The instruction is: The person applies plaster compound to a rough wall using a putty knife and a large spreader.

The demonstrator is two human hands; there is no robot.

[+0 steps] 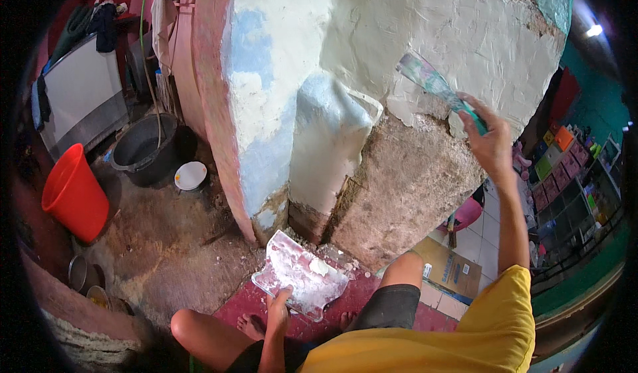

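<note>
My right hand (pixel 490 137) is closed round the green handle of a putty knife (pixel 432 81), raised in front of the wall. Its wide blade, smeared with pale filler, points up and left at the freshly coated plaster (pixel 379 27); whether the blade touches it I cannot tell. Below the coat lies a patch of bare, rough brown wall (pixel 405 180). Low down, my left hand (pixel 278 310) grips the near edge of a whitish, curved plastic tray (pixel 292 273) dusted with powder. A small lump of filler (pixel 319 267) sits on the tray's right part.
To the left stand a red bucket (pixel 75 193), a black basin (pixel 143 150) with a hose, and a white bowl (pixel 191 176). A pink wall edge (pixel 219 107) juts out beside the blue-white corner. On the right are a flattened cardboard box (pixel 448 267) and a crowded shelf (pixel 565 174).
</note>
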